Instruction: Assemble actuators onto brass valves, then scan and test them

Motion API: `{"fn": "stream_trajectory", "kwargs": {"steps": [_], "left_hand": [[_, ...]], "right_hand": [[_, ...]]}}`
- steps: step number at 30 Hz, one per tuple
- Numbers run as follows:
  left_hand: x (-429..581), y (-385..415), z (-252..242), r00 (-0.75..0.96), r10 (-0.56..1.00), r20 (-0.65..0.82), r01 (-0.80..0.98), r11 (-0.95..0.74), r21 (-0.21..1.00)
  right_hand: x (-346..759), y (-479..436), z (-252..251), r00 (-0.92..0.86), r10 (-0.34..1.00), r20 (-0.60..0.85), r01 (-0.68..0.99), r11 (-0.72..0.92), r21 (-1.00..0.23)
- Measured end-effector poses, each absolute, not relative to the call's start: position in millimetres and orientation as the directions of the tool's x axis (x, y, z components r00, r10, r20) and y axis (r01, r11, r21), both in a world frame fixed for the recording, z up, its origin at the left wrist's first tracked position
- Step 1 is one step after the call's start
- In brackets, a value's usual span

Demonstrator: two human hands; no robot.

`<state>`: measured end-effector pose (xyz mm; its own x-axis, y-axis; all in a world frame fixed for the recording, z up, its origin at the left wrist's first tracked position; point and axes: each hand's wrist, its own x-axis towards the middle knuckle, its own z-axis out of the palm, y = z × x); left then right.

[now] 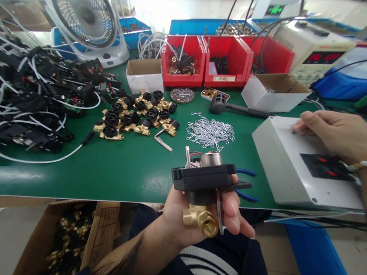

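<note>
My left hand (pixel 179 219) is closed around a brass valve with a black motor actuator (pixel 204 177), held up over the table's front edge. The actuator's top is uncovered, with a round silver motor, a metal post and a red wire showing. Below it the brass body (pixel 200 219) points its open port toward me, and a thin metal strip hangs beside it. My right hand (pixel 330 133) is over a grey control box (pixel 281 162), its fingertips pinched on a small metal toggle switch (pixel 294 131), mostly covered. Blue-handled pliers (pixel 248 196) lie partly behind the actuator.
Brass valves with black caps (pixel 141 111), a pile of wire clips (pixel 209 130) and a black hammer (pixel 221 103) lie on the green table. Red bins (pixel 226 74) stand behind. Wired actuators (pixel 35 96) crowd the left, near a fan (pixel 87 18). A carton (pixel 35 253) stands below.
</note>
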<state>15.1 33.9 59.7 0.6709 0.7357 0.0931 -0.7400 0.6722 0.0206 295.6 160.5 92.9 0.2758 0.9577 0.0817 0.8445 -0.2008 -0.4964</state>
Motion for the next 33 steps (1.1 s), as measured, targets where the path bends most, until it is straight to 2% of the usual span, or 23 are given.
{"fn": "stream_trajectory", "kwargs": {"steps": [8,12,23,33], "left_hand": [[16,34,59,0.681,0.723,0.119,-0.73,0.682,0.037],[17,33,60,0.683,0.723,0.103,-0.729,0.682,0.056],[17,34,60,0.69,0.721,0.071,-0.724,0.686,0.073],[18,34,60,0.692,0.718,0.07,-0.721,0.69,0.06]], "right_hand": [[300,161,93,0.242,0.97,0.012,0.864,-0.21,-0.458],[298,164,92,0.247,0.968,0.044,0.877,-0.204,-0.435],[300,161,92,0.219,0.972,0.085,0.866,-0.154,-0.475],[305,164,89,0.205,0.975,0.085,0.891,-0.15,-0.429]]}}
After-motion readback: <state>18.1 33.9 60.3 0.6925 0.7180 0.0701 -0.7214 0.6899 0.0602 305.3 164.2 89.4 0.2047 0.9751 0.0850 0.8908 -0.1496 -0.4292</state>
